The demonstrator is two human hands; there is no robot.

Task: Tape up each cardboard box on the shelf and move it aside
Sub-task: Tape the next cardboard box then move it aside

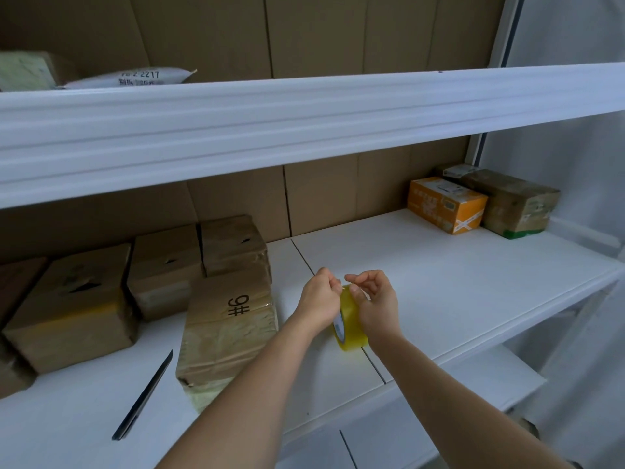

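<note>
Both hands on the yellow tape roll (350, 328), which stands on edge on the white shelf (439, 282), roughly mid-shelf. Left hand (319, 301) has fingers curled, pinching at the roll's top edge; right hand (375, 302) curls over the roll from the other side, thumb and forefinger pinched at the same spot. Roll's core label is blue/white, text unreadable. Just left of the roll: a taped cardboard box marked "9#" (226, 330), print readable sideways. Behind and left of it, three more brown boxes (165, 269), wrapped in clear tape. Black knife-like blade (143, 397) lies flat in front of them. Far right back: orange box (446, 204) with white print, illegible, touching a brown box (514, 201). Upper shelf: white mailer (132, 79) reading "2-2217".
</note>
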